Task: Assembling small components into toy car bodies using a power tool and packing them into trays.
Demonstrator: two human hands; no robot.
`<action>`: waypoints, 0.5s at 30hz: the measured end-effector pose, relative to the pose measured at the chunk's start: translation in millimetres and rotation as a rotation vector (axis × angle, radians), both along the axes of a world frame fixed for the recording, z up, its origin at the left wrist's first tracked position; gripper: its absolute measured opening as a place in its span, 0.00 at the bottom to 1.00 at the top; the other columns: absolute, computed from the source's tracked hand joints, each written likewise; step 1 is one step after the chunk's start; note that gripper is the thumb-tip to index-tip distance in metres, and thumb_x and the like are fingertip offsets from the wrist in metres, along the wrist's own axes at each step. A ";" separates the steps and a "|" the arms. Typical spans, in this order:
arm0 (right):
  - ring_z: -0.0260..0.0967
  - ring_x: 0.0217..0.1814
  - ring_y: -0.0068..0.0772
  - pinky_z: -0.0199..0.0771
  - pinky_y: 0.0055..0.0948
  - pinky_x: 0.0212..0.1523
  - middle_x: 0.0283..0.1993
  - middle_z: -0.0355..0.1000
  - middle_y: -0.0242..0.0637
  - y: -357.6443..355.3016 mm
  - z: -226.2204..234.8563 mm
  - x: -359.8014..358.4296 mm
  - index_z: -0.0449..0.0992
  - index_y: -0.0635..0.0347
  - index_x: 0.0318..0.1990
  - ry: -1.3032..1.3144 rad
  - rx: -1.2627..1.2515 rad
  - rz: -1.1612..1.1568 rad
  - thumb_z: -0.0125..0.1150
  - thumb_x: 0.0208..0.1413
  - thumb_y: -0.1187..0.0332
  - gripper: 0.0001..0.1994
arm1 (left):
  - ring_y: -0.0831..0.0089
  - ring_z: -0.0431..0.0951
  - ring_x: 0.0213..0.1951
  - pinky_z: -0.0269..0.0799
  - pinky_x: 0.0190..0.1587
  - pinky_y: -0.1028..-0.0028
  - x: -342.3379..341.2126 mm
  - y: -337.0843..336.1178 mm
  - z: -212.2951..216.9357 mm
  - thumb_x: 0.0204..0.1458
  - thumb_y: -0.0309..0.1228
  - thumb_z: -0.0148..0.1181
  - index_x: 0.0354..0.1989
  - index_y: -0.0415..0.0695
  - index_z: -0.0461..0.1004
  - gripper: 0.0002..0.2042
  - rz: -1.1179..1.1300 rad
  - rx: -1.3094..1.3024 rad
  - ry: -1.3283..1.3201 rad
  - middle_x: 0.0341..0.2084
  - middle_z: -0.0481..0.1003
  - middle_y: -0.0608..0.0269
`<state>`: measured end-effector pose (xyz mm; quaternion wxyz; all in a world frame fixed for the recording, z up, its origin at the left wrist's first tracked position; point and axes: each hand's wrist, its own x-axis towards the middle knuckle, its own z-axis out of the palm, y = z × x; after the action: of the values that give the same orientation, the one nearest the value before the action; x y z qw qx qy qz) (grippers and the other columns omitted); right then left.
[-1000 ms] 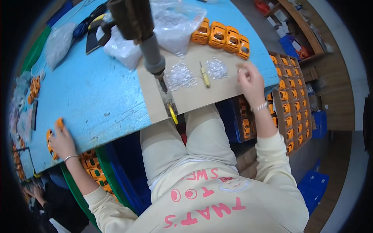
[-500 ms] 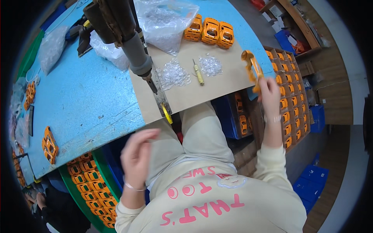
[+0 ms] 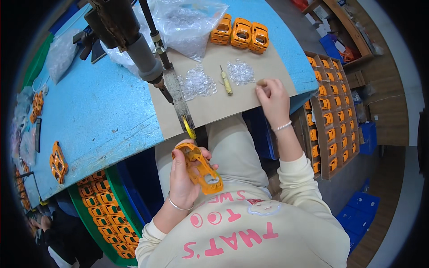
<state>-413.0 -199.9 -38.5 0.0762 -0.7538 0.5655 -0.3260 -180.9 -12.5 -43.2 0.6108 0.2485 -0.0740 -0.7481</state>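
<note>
Above my lap, my left hand (image 3: 182,178) is closed around an orange toy car body shell (image 3: 203,172), its hollow inside facing up. My right hand (image 3: 273,99) is over the brown paper (image 3: 237,103) by the table's front edge, thumb and fingertips drawn together. Anything between them is too small to make out. Beyond its fingers lies a pile of small clear plastic parts (image 3: 241,72). To the left are a yellow-handled pointed tool (image 3: 226,83) and a larger clear pile (image 3: 197,84).
A machine with a pointed tip (image 3: 166,91) rises over a metal arm (image 3: 178,98) at the table edge. Three orange shells (image 3: 241,33) stand at the back beside a clear bag (image 3: 190,27). Shell-filled boxes flank me: a cardboard one (image 3: 318,109) right, a green one (image 3: 120,192) left.
The orange car shell has passed from my right hand to my left, which holds it above my lap. My right hand has moved left onto the paper's edge, near the smaller clear pile.
</note>
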 end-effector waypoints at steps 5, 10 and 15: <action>0.70 0.27 0.32 0.70 0.29 0.30 0.33 0.70 0.37 -28.4 -8.9 -3.9 0.77 0.61 0.34 -0.002 0.057 0.015 0.63 0.52 0.71 0.05 | 0.64 0.73 0.51 0.75 0.50 0.56 -6.8 -4.5 8.9 0.65 0.52 0.38 0.49 0.50 0.64 0.19 0.059 0.057 -0.111 0.38 0.75 0.59; 0.69 0.27 0.28 0.71 0.27 0.31 0.32 0.70 0.36 -25.0 -12.1 -0.7 0.75 0.61 0.37 0.155 -0.062 0.013 0.61 0.53 0.73 0.05 | 0.66 0.73 0.51 0.75 0.48 0.62 -3.2 -7.2 5.7 0.64 0.51 0.40 0.49 0.48 0.65 0.19 -0.009 -0.027 -0.154 0.40 0.76 0.56; 0.69 0.29 0.22 0.70 0.24 0.31 0.32 0.71 0.33 -3.4 -13.7 -0.3 0.72 0.63 0.38 -0.202 0.001 0.019 0.57 0.55 0.77 0.04 | 0.67 0.74 0.51 0.73 0.50 0.67 -7.3 -15.2 12.9 0.65 0.48 0.43 0.51 0.47 0.66 0.18 -0.062 0.130 -0.147 0.45 0.76 0.54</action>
<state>-413.3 -203.3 -52.2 0.1360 -0.7223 0.5481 -0.3993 -188.2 -27.8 -30.3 0.5628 0.3392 -0.0775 -0.7498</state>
